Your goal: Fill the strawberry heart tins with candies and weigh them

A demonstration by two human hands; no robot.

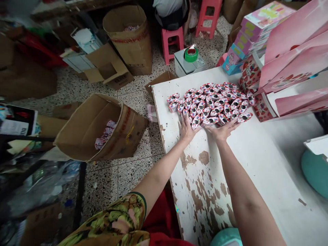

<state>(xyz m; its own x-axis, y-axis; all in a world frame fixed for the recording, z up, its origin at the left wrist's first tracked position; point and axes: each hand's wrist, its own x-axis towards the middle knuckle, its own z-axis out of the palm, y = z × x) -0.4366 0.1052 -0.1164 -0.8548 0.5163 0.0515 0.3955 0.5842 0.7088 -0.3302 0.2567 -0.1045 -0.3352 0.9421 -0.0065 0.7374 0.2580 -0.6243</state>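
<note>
Evidently, the left hand (187,130) and right hand (221,131) are spread wide, palms flanking the near edge of the clustered printed packets (210,102) at twelve o'clock on the tabletop (258,153), probably so none strays. Packed close, the upright packets likely prop each other. An open carton (133,131) stands at nine o'clock.
</note>
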